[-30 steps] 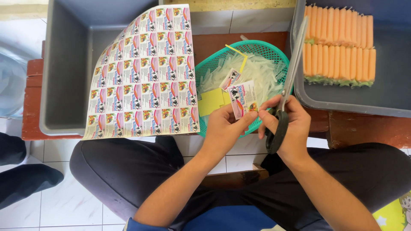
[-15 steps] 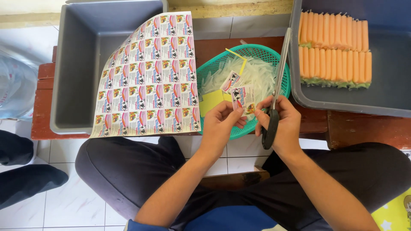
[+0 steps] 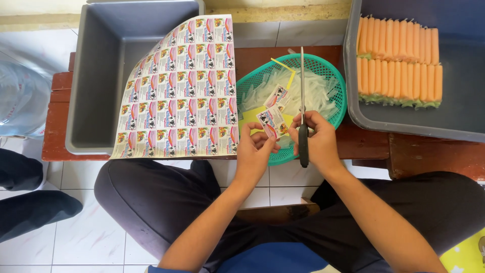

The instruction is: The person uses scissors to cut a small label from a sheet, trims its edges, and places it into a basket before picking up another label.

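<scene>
Tiled floor, brown tabletop (image 3: 374, 144) | small label (image 3: 269, 125) at frame centre is pinched by left hand (image 3: 254, 151) fingers | scissors (image 3: 302, 108) gripped by right hand (image 3: 317, 139), long axis vertical, just right of label, over green basket (image 3: 331, 76).

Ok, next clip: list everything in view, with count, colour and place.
label strip: one, multicoloured, held over the basket
scissors: one pair, black handle, blades pointing away
basket: one, green, centre of bench, holding clear wrappers
label sheet: one, multicoloured, draped over tub edge
tub: one, grey, left
tray: one, grey, right
orange sticks: two rows, orange, in tray
bench: one, red-brown
left hand: pinching label strip
right hand: gripping scissors
</scene>
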